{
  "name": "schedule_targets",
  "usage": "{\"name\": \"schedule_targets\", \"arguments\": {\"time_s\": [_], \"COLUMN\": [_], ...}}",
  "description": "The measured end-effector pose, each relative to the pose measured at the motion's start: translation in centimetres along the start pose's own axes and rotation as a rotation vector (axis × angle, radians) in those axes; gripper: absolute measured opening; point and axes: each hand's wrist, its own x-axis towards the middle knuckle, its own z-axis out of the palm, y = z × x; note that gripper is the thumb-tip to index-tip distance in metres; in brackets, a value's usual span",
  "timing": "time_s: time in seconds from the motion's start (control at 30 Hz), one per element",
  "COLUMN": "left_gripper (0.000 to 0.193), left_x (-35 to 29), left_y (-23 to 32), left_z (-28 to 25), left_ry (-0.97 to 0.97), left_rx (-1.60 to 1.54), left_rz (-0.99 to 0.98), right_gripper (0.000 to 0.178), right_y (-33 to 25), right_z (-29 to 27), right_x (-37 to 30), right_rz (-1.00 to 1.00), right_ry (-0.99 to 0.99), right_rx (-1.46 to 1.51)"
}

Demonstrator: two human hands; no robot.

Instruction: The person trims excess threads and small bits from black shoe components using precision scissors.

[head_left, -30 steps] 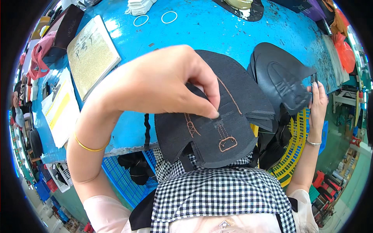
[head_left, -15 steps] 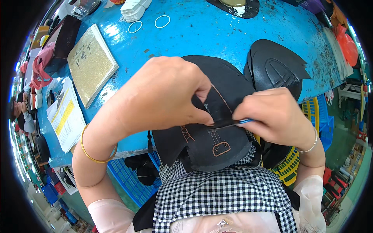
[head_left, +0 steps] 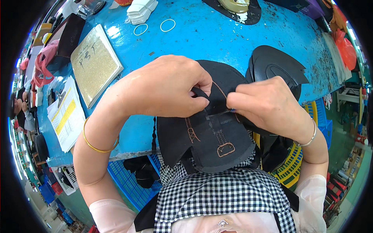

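Note:
A black leather piece with brown stitching on its underside (head_left: 210,157) rests partly on my lap and partly over the table edge. My left hand (head_left: 165,87) pinches a folded edge of this leather near its middle, thumb and fingers closed on it. Beside it on the right, my right hand (head_left: 268,103) is closed around a small blue-handled tool with a thin metal blade (head_left: 233,110). Most of that tool is hidden by the fingers. The right fingertips are close to a seam in the leather. Another black leather piece (head_left: 287,75) with an embossed shape lies on the table beyond my right hand.
On the blue table (head_left: 186,39) are a gold notebook (head_left: 97,62), a clipboard with papers (head_left: 68,114), a white stack (head_left: 142,9) and two white rings (head_left: 168,25). A blue basket (head_left: 126,182) stands below on the left, a yellow basket (head_left: 289,167) on the right.
My left hand has pulled its pinched leather slightly up, uncovering more of the seam. My right hand has shifted up and left, and the blade that showed before is now mostly hidden.

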Motion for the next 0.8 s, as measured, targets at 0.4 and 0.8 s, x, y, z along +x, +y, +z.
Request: {"name": "schedule_targets", "arguments": {"time_s": [0.4,0.8], "left_gripper": [0.015,0.015], "left_x": [-0.4,-1.2], "left_y": [-0.8,-2.5], "left_z": [-0.1,0.0], "left_ry": [-0.002,0.171], "left_rx": [-0.042,-0.665], "left_rz": [0.129,0.034], "right_gripper": [0.029,0.03], "right_y": [0.1,-7.4], "right_z": [-0.6,0.8], "right_x": [1.5,2.5], "right_rz": [0.127,-0.055], "right_ry": [-0.04,-0.113], "right_rx": [0.121,-0.497]}}
